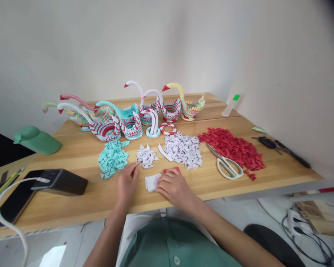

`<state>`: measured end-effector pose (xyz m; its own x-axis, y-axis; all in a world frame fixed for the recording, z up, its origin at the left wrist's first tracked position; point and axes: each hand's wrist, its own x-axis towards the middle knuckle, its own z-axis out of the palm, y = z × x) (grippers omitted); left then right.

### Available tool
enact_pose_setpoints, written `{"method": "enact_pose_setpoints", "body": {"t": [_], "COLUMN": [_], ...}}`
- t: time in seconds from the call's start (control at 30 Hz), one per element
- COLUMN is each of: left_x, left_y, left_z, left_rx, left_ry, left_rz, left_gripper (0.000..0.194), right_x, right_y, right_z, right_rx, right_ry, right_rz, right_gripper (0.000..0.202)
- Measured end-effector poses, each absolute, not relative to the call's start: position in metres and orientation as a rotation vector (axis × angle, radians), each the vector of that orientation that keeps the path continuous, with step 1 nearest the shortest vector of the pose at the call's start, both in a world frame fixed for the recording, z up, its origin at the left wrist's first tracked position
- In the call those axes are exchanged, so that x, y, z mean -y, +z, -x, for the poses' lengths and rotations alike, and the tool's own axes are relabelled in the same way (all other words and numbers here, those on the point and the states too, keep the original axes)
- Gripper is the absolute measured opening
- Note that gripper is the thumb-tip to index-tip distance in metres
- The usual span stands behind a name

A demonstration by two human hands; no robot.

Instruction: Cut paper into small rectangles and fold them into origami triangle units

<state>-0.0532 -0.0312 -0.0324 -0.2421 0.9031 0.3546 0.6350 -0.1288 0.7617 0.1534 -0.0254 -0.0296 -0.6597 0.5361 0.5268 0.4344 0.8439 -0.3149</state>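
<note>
My left hand is closed, thumb and index finger pinched at the near edge of a small pile of white folded paper triangles. Whatever its fingertips hold is too small to make out. My right hand lies palm down, its fingers resting on a short stack of white paper slips. Just beyond those fingers a red paper piece is partly covered. Left of the small pile is a heap of turquoise triangles. A larger white heap sits behind my right hand, with a curved white strip of joined pieces beside it.
Several folded-paper swans stand along the back, with a red-and-white ring in front. To the right are red triangles and scissors. A black box with a cable, a phone and a green container occupy the left.
</note>
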Motion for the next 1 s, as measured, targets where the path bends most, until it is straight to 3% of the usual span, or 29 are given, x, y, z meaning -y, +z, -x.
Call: {"method": "enact_pose_setpoints", "body": {"t": [0.27, 0.37, 0.5, 0.77, 1.0], "left_x": [0.046, 0.051, 0.058, 0.072, 0.067], "left_y": [0.003, 0.017, 0.028, 0.027, 0.012], "left_z": [0.033, 0.020, 0.009, 0.002, 0.005], "left_rx": [-1.335, -1.314, -1.370, -1.370, -1.164], "left_ry": [1.237, 1.231, 1.256, 1.322, 1.183], "left_rz": [-1.840, -1.747, -1.515, -1.124, -1.320], "left_gripper": [0.023, 0.016, 0.024, 0.030, 0.034], "right_x": [0.019, 0.024, 0.032, 0.028, 0.021], "right_y": [-0.004, 0.015, 0.026, 0.025, 0.024], "right_z": [-0.163, -0.167, -0.176, -0.192, -0.190], "right_rx": [2.138, 2.117, 1.970, 2.013, 1.803], "right_ry": [0.490, 0.607, 0.713, 0.628, 0.854], "right_rz": [0.903, 0.955, 1.035, 0.687, 0.746], "right_gripper": [0.011, 0.010, 0.013, 0.013, 0.022]}}
